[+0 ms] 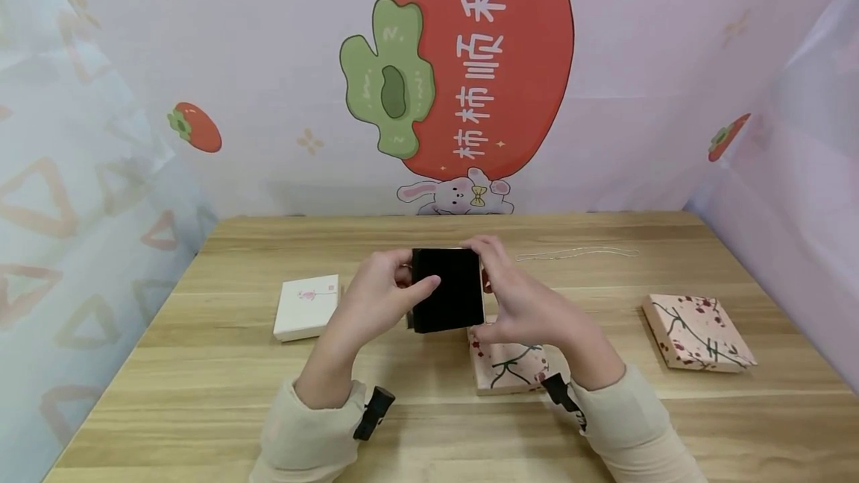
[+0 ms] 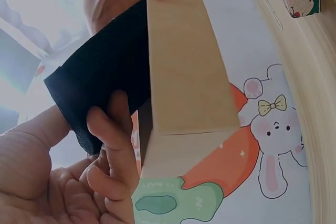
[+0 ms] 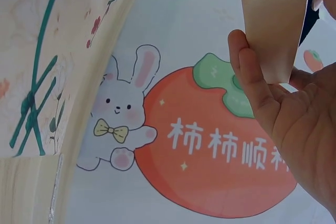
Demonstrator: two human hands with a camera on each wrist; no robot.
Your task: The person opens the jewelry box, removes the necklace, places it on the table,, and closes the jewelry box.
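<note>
Pinches a black padded insert (image 1: 452,297) with the left hand (image 1: 372,293), thumb on the dark face, fingers curled behind. Grips a cream cardboard box (image 2: 189,61) with the right hand (image 1: 526,304), clamped by its edges between thumb and fingers. Holds both above the wooden table (image 1: 221,408), with the insert angled against the box in the left wrist view; cannot tell whether fully free of it. Below, partly hidden by the right hand: a blossom-patterned box (image 1: 510,377). Well apart, farther right: a second blossom-patterned box (image 1: 701,334). To the left: a white box with pink print (image 1: 305,311). Toward the back, right of centre: a thin silvery chain (image 1: 584,250).
</note>
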